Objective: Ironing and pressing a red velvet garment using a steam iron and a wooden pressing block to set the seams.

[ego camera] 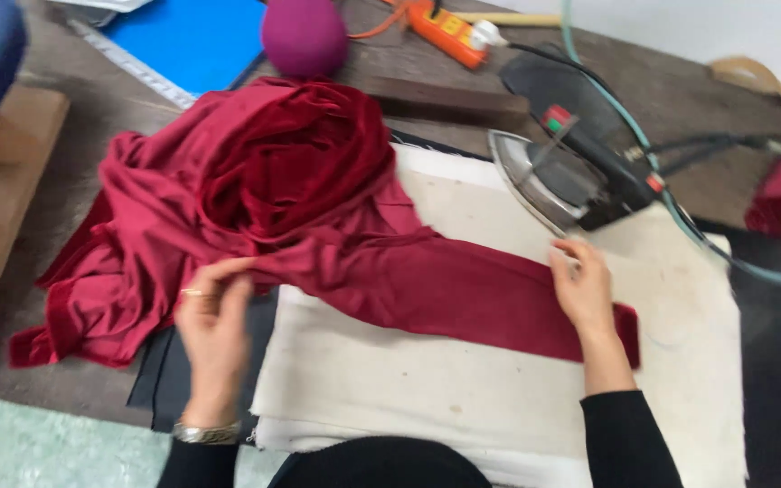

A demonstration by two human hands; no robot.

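On cream pad (463,398): hands (580,289), red velvet (463,289).

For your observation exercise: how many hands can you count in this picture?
2. The left hand grips the dark red fabric near its bunched heap; the right hand presses the flat strip beside the iron.

A brown table (65,194) carries cream padding (463,398), red velvet (255,190) and an iron (567,176)

Counted: two hands (214,325), one red velvet cloth (300,208), one iron (571,172), one purple ball (305,34), one ruler (133,65).
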